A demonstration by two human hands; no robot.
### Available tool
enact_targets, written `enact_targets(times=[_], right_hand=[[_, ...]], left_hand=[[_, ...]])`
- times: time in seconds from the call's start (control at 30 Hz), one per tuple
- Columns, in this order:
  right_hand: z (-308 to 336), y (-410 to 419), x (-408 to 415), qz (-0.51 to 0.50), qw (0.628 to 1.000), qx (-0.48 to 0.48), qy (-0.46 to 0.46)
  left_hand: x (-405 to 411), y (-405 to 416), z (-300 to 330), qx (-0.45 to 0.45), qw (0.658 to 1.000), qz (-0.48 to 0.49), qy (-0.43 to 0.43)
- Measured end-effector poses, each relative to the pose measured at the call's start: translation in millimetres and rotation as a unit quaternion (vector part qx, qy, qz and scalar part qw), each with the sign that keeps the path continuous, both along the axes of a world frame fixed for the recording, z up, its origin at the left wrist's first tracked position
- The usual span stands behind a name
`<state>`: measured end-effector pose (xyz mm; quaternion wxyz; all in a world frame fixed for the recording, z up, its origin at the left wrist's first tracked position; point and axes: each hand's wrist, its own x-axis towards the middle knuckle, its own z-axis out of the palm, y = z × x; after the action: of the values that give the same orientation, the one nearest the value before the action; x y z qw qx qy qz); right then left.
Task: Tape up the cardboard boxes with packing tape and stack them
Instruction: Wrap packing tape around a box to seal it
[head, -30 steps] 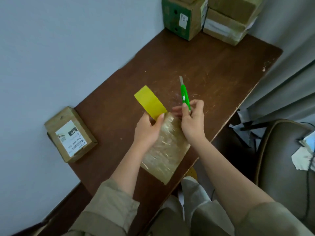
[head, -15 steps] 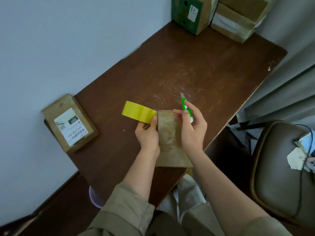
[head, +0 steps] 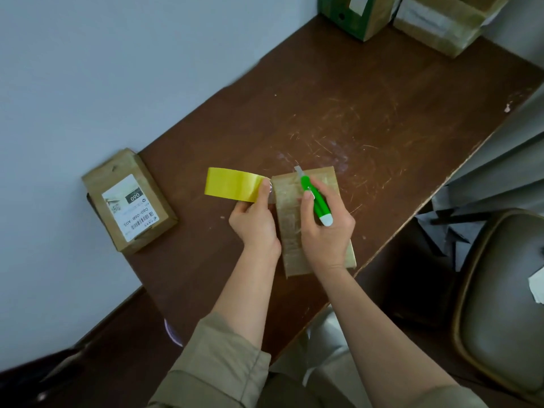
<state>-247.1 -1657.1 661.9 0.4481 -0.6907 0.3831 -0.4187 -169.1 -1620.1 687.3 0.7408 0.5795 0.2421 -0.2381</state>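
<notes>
while a dark brown table point(head: 338, 92) fills most of the view, a flat cardboard box point(head: 322, 178) wrapped in glossy tape lies near its front edge, partly under both hands. the left hand point(head: 254, 220) sits at the box's left side, fingers curled round a yellow tape roll point(head: 231, 184) with the thumb pressed where the roll meets the box's top left corner. the right hand point(head: 328, 228) rests on the box's middle, gripping a green utility knife point(head: 315, 201) whose short blade points toward the far edge, close to the tape. a labelled box point(head: 129, 201) lies well apart at the table's left edge. two boxes point(head: 412, 16) at the far corner are cut off by the frame's top. the tape strip between roll and box is hidden by the thumb, and whether the blade touches it cannot be told
</notes>
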Motion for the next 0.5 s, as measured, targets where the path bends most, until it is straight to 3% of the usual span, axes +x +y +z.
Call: enact_targets(times=[0.17, 0.3, 0.5], right_hand=[[2, -1, 0, 0.008, 1.000, 0.021, -0.013], [2, -2, 1, 0.004, 0.999, 0.028, -0.027], [3, -1, -4, 0.025, 0.996, 0.076, -0.034]], left_hand=[[-8, 4, 6, 0.001, 0.998, 0.050, -0.042], [-13, 0, 14, 0.030, 0.991, -0.020, -0.131], [-5, 2, 19, 0.014, 0.996, 0.039, -0.078]])
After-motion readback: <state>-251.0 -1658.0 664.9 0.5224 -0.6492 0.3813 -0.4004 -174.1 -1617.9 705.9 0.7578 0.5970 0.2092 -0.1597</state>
